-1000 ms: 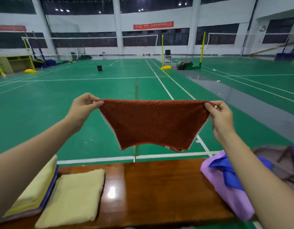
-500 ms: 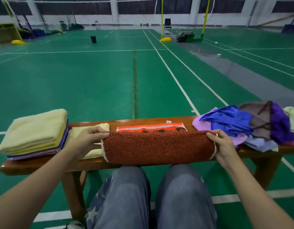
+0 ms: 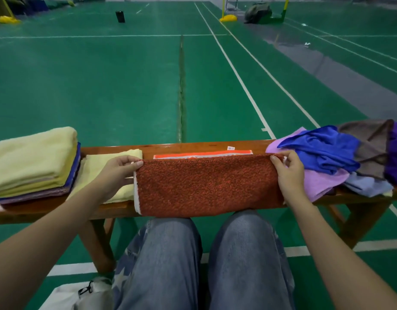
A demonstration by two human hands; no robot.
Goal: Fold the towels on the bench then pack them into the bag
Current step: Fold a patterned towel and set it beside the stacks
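Note:
A rust-orange towel (image 3: 206, 184) lies across the wooden bench (image 3: 117, 209), folded over with its near part draped over the front edge; a striped border shows along its far side. My left hand (image 3: 117, 173) pinches its upper left corner and my right hand (image 3: 288, 171) pinches its upper right corner. A folded pale yellow towel (image 3: 92, 168) lies just left of it. Further left stands a stack of folded towels (image 3: 32, 162). A white bag (image 3: 77, 296) sits on the floor at the lower left.
A loose heap of unfolded towels (image 3: 340, 157), purple, blue, brown and lilac, covers the bench's right end. My knees in jeans (image 3: 204, 253) press against the bench front. Green court floor stretches beyond, with a black can (image 3: 120, 16) far off.
The orange towel went from hanging stretched in the air to lying folded on the bench. Both hands came down with it, still pinching its corners, and the view tilted down.

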